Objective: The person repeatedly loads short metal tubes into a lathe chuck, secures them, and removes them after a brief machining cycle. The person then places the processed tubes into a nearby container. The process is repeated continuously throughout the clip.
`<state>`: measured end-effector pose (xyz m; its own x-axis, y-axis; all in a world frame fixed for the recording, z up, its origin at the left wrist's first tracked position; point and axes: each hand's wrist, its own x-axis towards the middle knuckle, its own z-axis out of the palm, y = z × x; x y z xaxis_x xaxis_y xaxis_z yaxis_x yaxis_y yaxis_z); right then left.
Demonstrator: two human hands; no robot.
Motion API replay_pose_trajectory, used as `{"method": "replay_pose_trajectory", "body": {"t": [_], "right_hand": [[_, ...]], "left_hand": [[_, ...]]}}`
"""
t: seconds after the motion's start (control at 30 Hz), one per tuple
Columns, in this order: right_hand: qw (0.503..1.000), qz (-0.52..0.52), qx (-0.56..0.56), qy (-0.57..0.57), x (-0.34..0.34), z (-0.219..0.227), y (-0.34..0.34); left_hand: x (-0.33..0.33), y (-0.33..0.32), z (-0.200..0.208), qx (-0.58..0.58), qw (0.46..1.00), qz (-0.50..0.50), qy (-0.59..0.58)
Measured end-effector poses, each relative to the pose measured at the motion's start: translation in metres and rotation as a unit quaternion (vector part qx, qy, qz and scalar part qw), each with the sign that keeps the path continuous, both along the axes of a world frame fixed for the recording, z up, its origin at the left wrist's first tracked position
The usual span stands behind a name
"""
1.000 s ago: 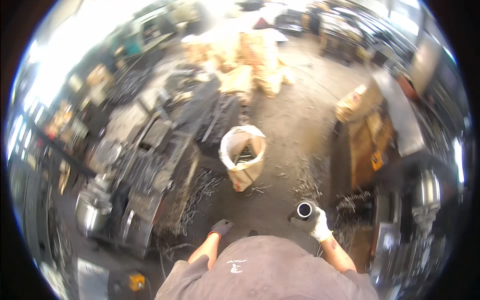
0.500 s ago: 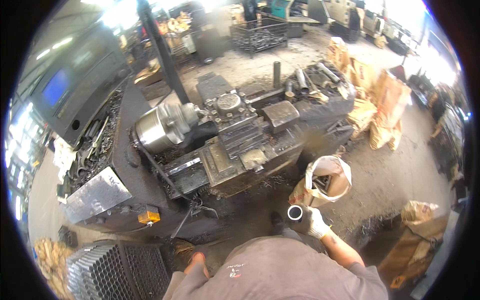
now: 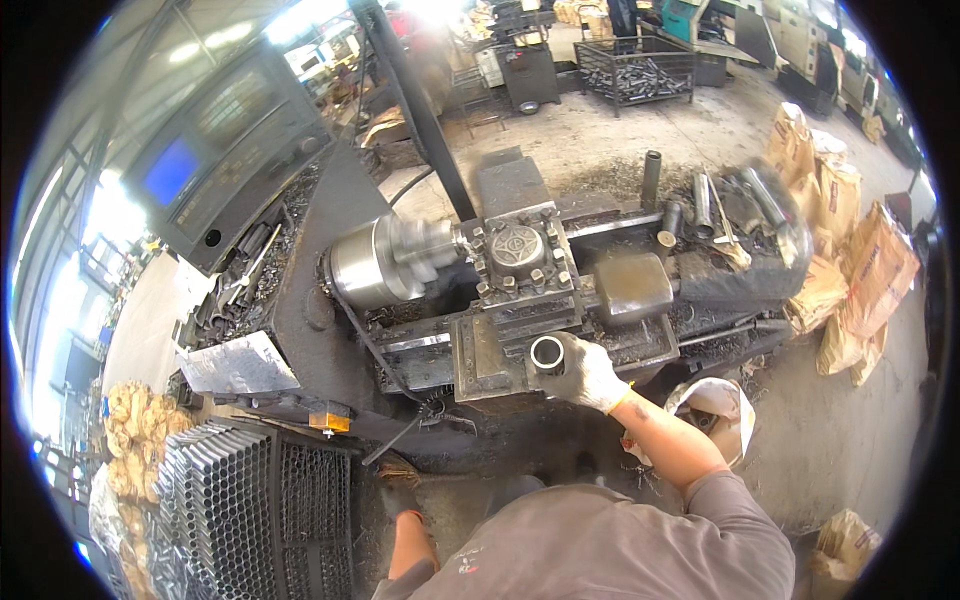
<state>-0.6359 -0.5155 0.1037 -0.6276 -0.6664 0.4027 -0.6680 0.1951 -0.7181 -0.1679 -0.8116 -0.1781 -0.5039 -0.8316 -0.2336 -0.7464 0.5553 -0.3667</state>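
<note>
My right hand (image 3: 592, 380), in a white and dark work glove, is closed round a short metal tube (image 3: 547, 367) whose open end faces up. It hangs over the front of the lathe carriage (image 3: 475, 362), just below the square tool post (image 3: 520, 248). Left of the post, the lathe chuck (image 3: 368, 265) and the workpiece end are blurred, as if turning. My left hand (image 3: 399, 497), in a dark glove with an orange cuff, is low beside my body, near the stack of tubes (image 3: 220, 480). Its fingers are too dark to make out.
An open white sack (image 3: 735, 400) stands under my right forearm. Tubes and tools lie on the lathe's right end, by an upright tube (image 3: 651, 177). Paper sacks (image 3: 880, 265) stand at the right. A control cabinet with a blue screen (image 3: 172, 172) rises at the left.
My right hand has carried the tube up and forward, from beside the sack to over the lathe carriage. The whole view has shifted, so the lathe sits further right.
</note>
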Motion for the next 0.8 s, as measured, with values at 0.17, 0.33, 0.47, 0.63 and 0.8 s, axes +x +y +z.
{"method": "replay_pose_trajectory", "body": {"t": [0.17, 0.33, 0.47, 0.63, 0.8], "right_hand": [[0.999, -0.019, 0.025, -0.025, -0.01, -0.018, -0.021], [0.991, 0.015, 0.134, 0.015, -0.018, 0.007, -0.002], [0.959, 0.1, 0.265, 0.029, -0.049, 0.068, 0.024], [0.988, 0.057, 0.145, -0.001, -0.054, 0.138, 0.007], [0.992, 0.075, 0.103, 0.009, -0.065, 0.164, -0.057]], "left_hand": [[-0.051, -0.017, 0.121, -0.047, 0.724, 0.408, 0.554], [-0.052, -0.056, 0.154, -0.13, 0.729, 0.308, 0.597], [-0.042, -0.081, 0.145, -0.125, 0.799, 0.242, 0.536], [-0.047, -0.098, 0.124, -0.152, 0.81, 0.19, 0.533], [-0.044, -0.114, 0.114, 0.187, 0.469, 0.29, 0.813]]}}
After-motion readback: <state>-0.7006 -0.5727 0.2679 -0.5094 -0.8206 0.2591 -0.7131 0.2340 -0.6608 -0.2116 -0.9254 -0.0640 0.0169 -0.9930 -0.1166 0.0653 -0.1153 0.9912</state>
